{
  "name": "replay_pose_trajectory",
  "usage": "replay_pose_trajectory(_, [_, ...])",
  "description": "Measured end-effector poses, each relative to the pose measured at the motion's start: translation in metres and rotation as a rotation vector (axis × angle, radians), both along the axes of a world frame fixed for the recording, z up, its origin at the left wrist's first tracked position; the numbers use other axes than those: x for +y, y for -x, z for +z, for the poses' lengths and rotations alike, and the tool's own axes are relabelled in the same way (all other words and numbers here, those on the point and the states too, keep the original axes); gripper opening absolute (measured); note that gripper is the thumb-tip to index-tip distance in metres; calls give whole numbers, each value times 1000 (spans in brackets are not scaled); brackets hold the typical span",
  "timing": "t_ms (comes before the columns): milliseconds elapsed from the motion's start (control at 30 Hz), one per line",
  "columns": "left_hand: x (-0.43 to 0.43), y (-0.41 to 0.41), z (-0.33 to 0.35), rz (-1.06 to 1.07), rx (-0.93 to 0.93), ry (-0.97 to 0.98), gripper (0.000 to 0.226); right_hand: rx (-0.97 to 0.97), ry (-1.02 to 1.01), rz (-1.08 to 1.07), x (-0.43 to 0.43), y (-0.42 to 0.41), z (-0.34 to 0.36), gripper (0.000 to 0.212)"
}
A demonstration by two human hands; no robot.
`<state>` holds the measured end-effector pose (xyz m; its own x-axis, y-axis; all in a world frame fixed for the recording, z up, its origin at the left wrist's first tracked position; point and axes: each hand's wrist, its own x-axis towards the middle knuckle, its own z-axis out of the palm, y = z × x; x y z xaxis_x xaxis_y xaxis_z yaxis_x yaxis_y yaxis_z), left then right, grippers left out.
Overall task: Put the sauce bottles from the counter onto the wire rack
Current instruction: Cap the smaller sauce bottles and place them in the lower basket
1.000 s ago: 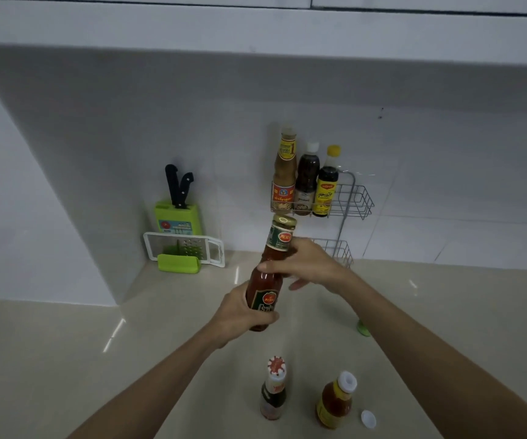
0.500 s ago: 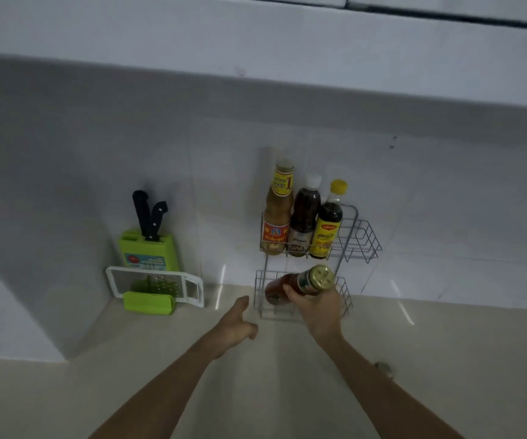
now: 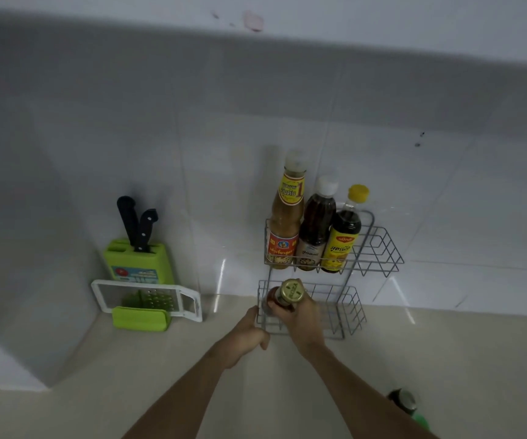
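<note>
A two-tier wire rack (image 3: 379, 248) stands on the counter against the tiled wall. Its upper tier holds three bottles: a tan sauce bottle (image 3: 285, 223), a dark one with a white cap (image 3: 315, 229) and a dark one with a yellow cap (image 3: 341, 239). My right hand (image 3: 300, 318) grips a red sauce bottle with a gold lid (image 3: 290, 294) by its neck, inside the left part of the lower tier. My left hand (image 3: 244, 335) rests with curled fingers at the rack's lower front-left corner; whether it grips the wire is unclear.
A green knife block (image 3: 138, 258) with two black-handled knives stands at the left, with a white and green grater (image 3: 148, 301) leaning before it. A green-capped bottle (image 3: 406, 403) shows at the lower right on the beige counter (image 3: 445, 353). Cabinets overhang above.
The right hand has carried the red bottle from mid-air over the counter into the rack's lower tier, turning it upright. The left hand let go of it and moved to the rack's front corner.
</note>
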<state>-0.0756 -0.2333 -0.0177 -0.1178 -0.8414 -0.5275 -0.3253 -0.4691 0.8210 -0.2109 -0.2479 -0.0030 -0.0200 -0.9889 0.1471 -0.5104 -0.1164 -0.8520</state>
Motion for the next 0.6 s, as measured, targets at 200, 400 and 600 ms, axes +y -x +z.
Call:
replay_pose_trajectory(200, [-5, -3, -1, -30, 11, 4, 91, 157, -81, -12, -19, -7, 4, 43])
replay_pose_trajectory(400, [-1, -2, 0, -47, 59, 18, 95, 216, -197, -4, -35, -8, 5, 50])
replay_pose_trajectory(600, [-1, -3, 3, -81, 68, 9, 95, 308, -279, 81, -50, -16, 4, 54])
